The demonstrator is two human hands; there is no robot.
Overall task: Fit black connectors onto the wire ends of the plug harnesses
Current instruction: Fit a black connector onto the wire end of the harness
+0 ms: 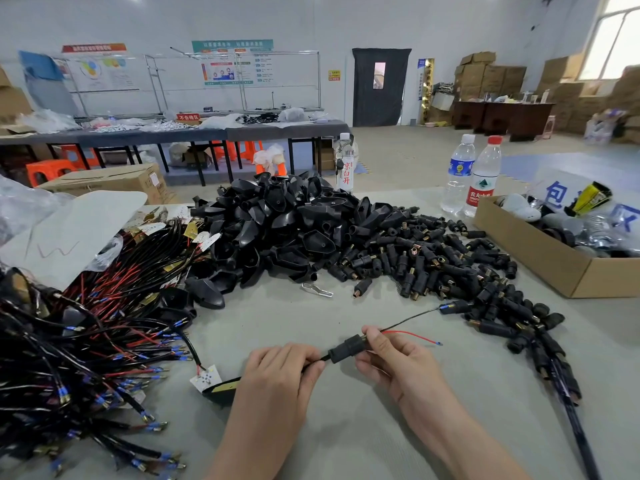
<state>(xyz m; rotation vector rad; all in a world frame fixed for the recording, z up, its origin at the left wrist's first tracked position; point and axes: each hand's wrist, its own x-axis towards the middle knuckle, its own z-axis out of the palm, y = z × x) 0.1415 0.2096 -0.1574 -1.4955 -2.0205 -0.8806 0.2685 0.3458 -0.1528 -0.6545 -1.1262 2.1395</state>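
The left hand (280, 372), low in the middle of the frame, has its fingers curled round a black cable (321, 358), pinching it just where it enters a connector (348, 348). The right hand (391, 362), just right of it, pinches the other end of that connector between thumb and fingertips. The connector lies nearly level between the two hands, above the table (277, 320).

From the connector's right end come two thin wires. The red wire (412, 336) curves right and ends in a small blue tip. The black wire (412, 317) rises toward the upper right, and its blue tip lies at the edge of the connector pile (433, 265). Left of the left wrist lies a black plug (221, 393) with a yellow label and a white tag (206, 378); the hand hides whether it belongs to the held cable.

The connector pile, black bodies with brass ends, spreads across the right centre. Beside it at centre is a heap of black shells (277, 220), and a bent metal clip (317, 289) lies just below them. A tangle of harnesses (86, 341) with red and black wires and blue tips fills the left side. At lower right a bundle (568, 386) of cables with connectors on them runs toward the bottom edge. A cardboard box (540, 252) sits at right, with two water bottles (471, 174) just behind it.
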